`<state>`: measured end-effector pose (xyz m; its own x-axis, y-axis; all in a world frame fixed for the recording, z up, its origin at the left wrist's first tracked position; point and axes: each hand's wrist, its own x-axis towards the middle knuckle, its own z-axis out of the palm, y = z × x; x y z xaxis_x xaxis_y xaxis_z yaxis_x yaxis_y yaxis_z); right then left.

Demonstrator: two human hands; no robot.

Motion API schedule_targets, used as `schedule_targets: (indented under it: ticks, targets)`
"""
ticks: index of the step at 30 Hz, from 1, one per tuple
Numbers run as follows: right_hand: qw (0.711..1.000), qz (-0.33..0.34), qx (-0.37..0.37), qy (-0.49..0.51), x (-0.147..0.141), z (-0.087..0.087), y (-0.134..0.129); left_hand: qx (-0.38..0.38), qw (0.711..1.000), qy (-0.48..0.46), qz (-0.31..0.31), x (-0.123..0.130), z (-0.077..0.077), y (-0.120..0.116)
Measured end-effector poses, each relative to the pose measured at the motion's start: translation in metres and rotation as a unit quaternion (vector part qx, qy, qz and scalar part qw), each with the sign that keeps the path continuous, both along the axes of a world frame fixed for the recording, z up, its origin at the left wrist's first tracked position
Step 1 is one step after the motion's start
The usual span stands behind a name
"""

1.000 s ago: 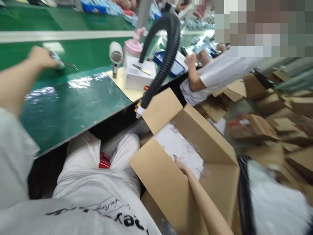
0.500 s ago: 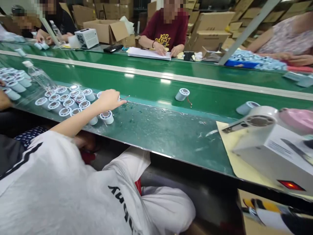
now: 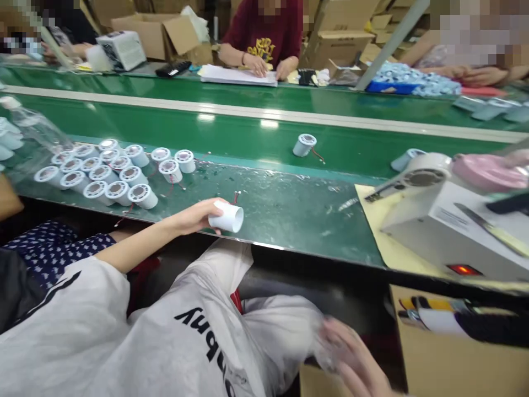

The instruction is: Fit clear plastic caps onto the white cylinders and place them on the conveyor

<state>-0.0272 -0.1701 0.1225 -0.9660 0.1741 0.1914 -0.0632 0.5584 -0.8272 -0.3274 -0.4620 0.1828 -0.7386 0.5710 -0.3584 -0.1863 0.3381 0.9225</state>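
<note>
My left hand (image 3: 204, 214) grips a pale blue cylindrical housing (image 3: 227, 216) on its side above the table's front edge. The housing's open end faces right, and a short red-and-black wire (image 3: 237, 196) sticks up behind it. To the left, several like housings (image 3: 101, 173) stand in a group, slotted round ends up, some with thin wires trailing. My right hand (image 3: 347, 350) is low at the bottom right, below the table beside my knee, smeared by motion. Something see-through seems to be at its fingers; I cannot make out what.
One housing (image 3: 305, 145) stands on the green conveyor belt (image 3: 243, 129), another (image 3: 407, 159) lies farther right. A grey machine (image 3: 450, 220) with a pink roll (image 3: 483, 172) and a knife (image 3: 491, 227) occupies the right. A clear bottle (image 3: 37, 127) leans left. Co-workers sit across.
My left hand has come from the housings by the belt toward the front edge, now with one housing in it. My right hand has entered at the bottom right. The view has shifted slightly.
</note>
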Motion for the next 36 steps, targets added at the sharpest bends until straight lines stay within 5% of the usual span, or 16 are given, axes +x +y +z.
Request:
schedule_targets:
  ticks: [4,7,9,12,14,17,25,29,32,34,36]
  targets:
    - [0.975,-0.015,0.214,0.058,-0.035,0.004,-0.042,0.124,0.939,-0.286,-0.146,0.031,-0.034,0.059]
    - [0.934,-0.089,0.341,0.058,-0.057,0.009,-0.056,0.070,0.921,-0.280,-0.261,0.051,-0.045,0.092]
    - [0.924,-0.129,0.360,0.021,-0.060,0.010,-0.055,0.043,0.915,-0.205,-0.344,0.059,-0.045,0.105]
    - [0.955,-0.123,0.268,-0.033,-0.053,0.008,-0.048,0.053,0.910,0.004,-0.412,0.064,-0.037,0.113]
    - [0.981,-0.097,0.159,-0.055,-0.046,0.008,-0.043,0.080,0.899,0.140,-0.407,0.067,-0.032,0.114]
    - [0.994,-0.087,0.004,-0.073,-0.040,0.014,-0.042,0.096,0.896,0.225,-0.371,0.071,-0.032,0.113]
    - [0.971,-0.178,-0.144,-0.070,-0.043,0.027,-0.052,0.131,0.880,0.250,-0.383,0.071,-0.058,0.110]
    - [0.949,-0.211,-0.224,-0.071,-0.041,0.025,-0.048,0.143,0.861,0.210,-0.441,0.071,-0.057,0.109]
    - [0.934,-0.193,-0.296,-0.053,-0.039,0.023,-0.043,0.149,0.872,0.147,-0.442,0.075,-0.053,0.109]
    - [0.945,-0.155,-0.285,-0.039,-0.035,0.022,-0.042,0.147,0.897,0.084,-0.408,0.078,-0.052,0.108]
    - [0.973,-0.118,-0.196,-0.026,-0.030,0.020,-0.043,0.146,0.917,-0.002,-0.370,0.080,-0.053,0.106]
